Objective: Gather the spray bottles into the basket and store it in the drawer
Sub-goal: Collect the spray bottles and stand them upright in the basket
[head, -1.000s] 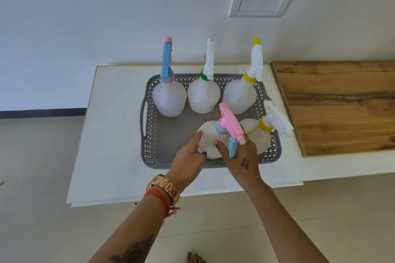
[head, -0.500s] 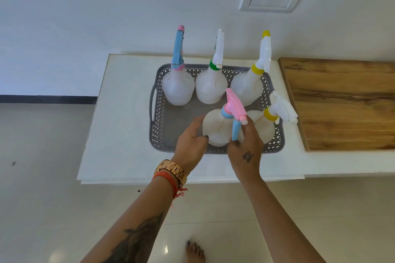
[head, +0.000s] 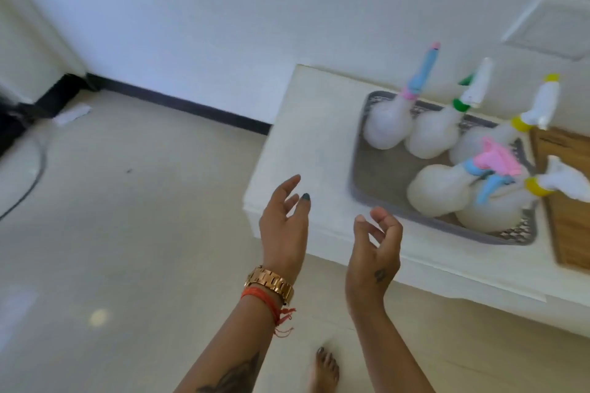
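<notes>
A grey perforated basket (head: 376, 201) sits on the white table (head: 306, 150) at the right and holds several white spray bottles. Three stand along its far side: a blue-and-pink-headed bottle (head: 388, 128), a green-collared bottle (head: 434, 134) and a yellow-collared bottle (head: 479, 143). Two more lean at the near side, a pink-headed bottle (head: 437, 190) and another yellow-collared bottle (head: 498, 210). My left hand (head: 284, 230) and my right hand (head: 373, 249) hover empty near the table's front left corner, fingers apart, left of the basket. The frame is motion-blurred.
A wooden board (head: 568, 201) lies on the table right of the basket. A white plate (head: 555, 25) is fixed on the wall above. Pale tiled floor spreads to the left, with a dark cable (head: 28, 182) and a white scrap (head: 71, 113) near the skirting. A bare foot (head: 324, 370) shows below.
Both hands let go of the pink-headed bottle, which now leans in the basket, and pulled back to the left. My view swung left and tilted, showing the floor.
</notes>
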